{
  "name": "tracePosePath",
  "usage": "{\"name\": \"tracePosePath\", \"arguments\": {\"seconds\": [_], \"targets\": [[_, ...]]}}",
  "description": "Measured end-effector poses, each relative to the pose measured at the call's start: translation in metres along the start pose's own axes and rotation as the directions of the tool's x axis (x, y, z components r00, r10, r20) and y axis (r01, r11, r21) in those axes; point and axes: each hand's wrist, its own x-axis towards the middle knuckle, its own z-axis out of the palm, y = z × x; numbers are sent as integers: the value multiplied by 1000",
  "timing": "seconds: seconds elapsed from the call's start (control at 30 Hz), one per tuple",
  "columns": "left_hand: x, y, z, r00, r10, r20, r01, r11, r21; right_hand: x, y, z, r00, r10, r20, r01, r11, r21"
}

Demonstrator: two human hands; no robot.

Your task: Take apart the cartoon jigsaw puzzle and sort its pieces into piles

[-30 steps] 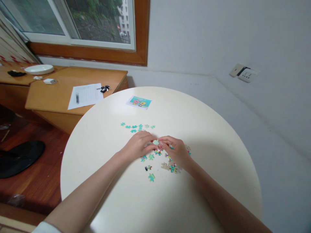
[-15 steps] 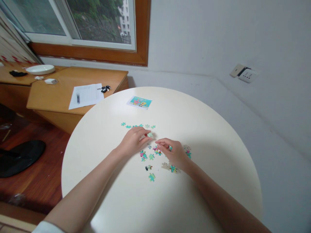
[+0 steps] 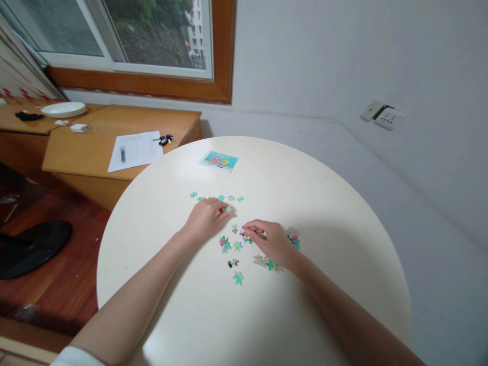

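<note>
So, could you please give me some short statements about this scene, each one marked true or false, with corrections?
1. The left hand holds a piece. True.
2. The card lies on the table, beyond both hands. True.
3. The keys lie on the table. False: the keys are on the desk.
4. The right hand touches the card. False: the right hand is among loose pieces.
5. The plate is on the desk. True.

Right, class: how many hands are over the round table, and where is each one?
2. The left hand holds a pale green puzzle piece by the far row of pieces; the right hand partly covers a nearer cluster. No other hand shows.
</note>
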Motion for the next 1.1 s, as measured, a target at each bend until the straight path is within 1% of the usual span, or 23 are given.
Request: {"name": "tracePosePath", "arguments": {"seconds": [0.1,0.2,0.43,0.73,0.93,1.1], "targets": [[1,0,-1,999,-30,27,29,999,24,0,1,0,1000,-13,12,14,1000,-20],[1,0,-2,999,-32,42,30,999,44,0,1,0,999,-21,24,22,999,-29],[0,-3,0,998,-53,38,50,995,86,-1,2,1,999,-29,40,30,999,-44],[1,-4,-5,984,-132,117,113,981,156,0,2,0,997,-44,58,49,996,-80],[2,-2,-9,966,-203,160,176,970,166,-1,2,0,996,-46,70,53,993,-109],[2,-1,-10,962,-211,175,186,971,150,-1,2,0,997,-43,66,50,993,-109]]}}
